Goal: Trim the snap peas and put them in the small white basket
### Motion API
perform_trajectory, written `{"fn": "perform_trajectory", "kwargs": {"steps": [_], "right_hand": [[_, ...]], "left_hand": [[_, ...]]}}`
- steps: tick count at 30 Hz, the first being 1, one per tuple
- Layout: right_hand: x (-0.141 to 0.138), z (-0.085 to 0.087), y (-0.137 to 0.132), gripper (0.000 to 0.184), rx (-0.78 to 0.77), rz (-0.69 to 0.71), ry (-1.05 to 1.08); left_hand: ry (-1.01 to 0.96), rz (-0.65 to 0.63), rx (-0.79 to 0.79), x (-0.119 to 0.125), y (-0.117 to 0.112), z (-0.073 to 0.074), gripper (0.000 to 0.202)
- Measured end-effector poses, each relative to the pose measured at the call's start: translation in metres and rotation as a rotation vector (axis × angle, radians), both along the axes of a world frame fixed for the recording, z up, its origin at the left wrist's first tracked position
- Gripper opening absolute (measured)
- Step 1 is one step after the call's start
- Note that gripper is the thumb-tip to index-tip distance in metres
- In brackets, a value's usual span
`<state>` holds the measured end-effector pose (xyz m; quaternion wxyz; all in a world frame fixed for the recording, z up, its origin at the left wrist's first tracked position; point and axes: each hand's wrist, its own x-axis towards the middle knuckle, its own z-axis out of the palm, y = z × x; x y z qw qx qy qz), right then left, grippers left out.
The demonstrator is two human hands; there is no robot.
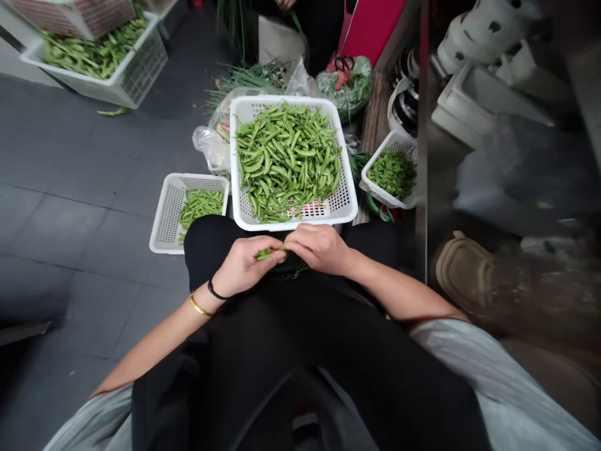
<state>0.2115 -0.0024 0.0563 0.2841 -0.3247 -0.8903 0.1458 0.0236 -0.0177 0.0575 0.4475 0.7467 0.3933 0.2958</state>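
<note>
Head view: the left hand point(251, 263) pinches green pods point(265, 254), apparently to steady them, while the right hand's point(322, 248) grip pinches their right end. Just beyond, a large white basket point(350, 188) heaped with more stands close, presumably for easy reach; a knee point(206, 237) partly hides the smaller basket point(161, 216) at left, with a leaf-filled basket point(375, 194) at right and a plastic bag point(209, 147) crowding the left side.

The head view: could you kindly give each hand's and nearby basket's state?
Left bare hand, closed on slender green pods
Right bare hand, pinched closed
Large white plastic basket, heaped with pods
Left smaller white basket, partly filled with pods
Right smaller white basket, holding leafy greens
</note>
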Motion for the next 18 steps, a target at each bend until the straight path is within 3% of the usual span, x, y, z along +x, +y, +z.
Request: {"fn": "perform_trajectory", "kwargs": {"steps": [2, 4, 6, 8, 10, 12, 16, 18], "right_hand": [[-0.002, -0.006, 0.000, 0.028, -0.024, -0.117, 0.108], [0.004, -0.011, -0.001, 0.026, -0.077, -0.176, 0.127], [0.019, -0.014, -0.001, 0.025, -0.193, -0.160, 0.072], [0.039, -0.012, 0.004, 0.018, -0.376, -0.074, -0.073], [0.056, -0.009, 0.019, 0.019, -0.565, 0.012, -0.270], [0.063, -0.009, 0.042, 0.025, -0.639, -0.039, -0.423], [0.043, -0.037, 0.098, 0.036, -0.426, -0.507, -0.641], [0.028, -0.059, 0.121, 0.038, -0.457, -0.595, -0.747]], "left_hand": [[-0.267, 0.198, -0.229, 0.005, 0.001, -0.006, 0.016], [-0.486, 0.381, -0.353, 0.002, 0.005, -0.010, 0.016], [-0.631, 0.531, -0.374, -0.010, 0.014, -0.014, 0.014], [-0.720, 0.595, -0.417, -0.026, 0.024, -0.018, 0.014], [-0.777, 0.520, -0.553, -0.039, 0.030, -0.023, 0.015], [-0.830, 0.385, -0.716, -0.043, 0.033, -0.027, 0.016], [-0.886, 0.210, -0.930, -0.030, 0.030, -0.029, 0.017], [-0.865, 0.165, -0.974, -0.022, 0.029, -0.028, 0.015]]}}
